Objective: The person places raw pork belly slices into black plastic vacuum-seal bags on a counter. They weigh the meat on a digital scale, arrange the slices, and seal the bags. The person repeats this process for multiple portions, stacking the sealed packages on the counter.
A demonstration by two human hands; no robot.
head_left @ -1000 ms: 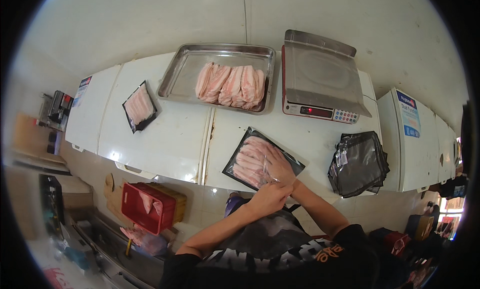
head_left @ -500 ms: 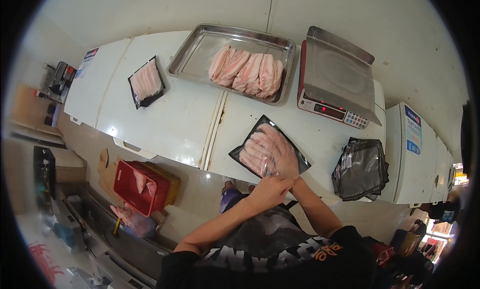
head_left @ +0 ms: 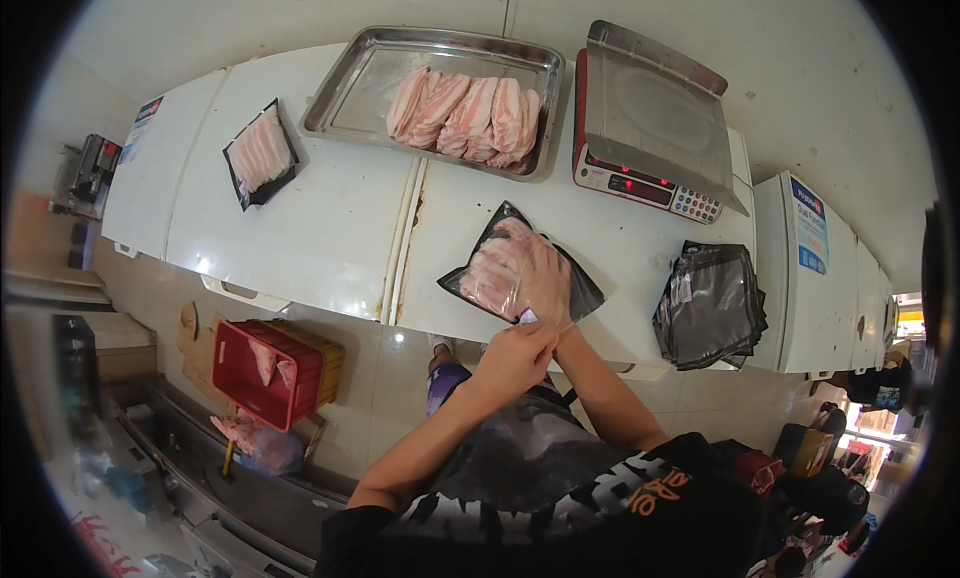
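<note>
Centrally, a black-edged clear bag of pale pink meat strips lies on the near edge of the white lidded worktop. The right hand lies over the strips, fingers extended and slightly spread, not clenched; whether it is inside the film or on top cannot be told. The left hand sits against the right wrist at the bag's near edge, fingers curled closed; what they grip, if anything, is hidden. A small white-and-purple patch shows beside them.

Labels and markings: a blue-and-white printed sticker is fixed to the white cabinet at right; a similar sticker is at the worktop's far left end. The black shirt carries large white lettering and a smaller orange motif. The scale has a red-lit display and a keypad with legends too small to read.

Beside the scale, a steel tray holds folded meat strips. A filled pack lies left; stacked black bags lie right.
</note>
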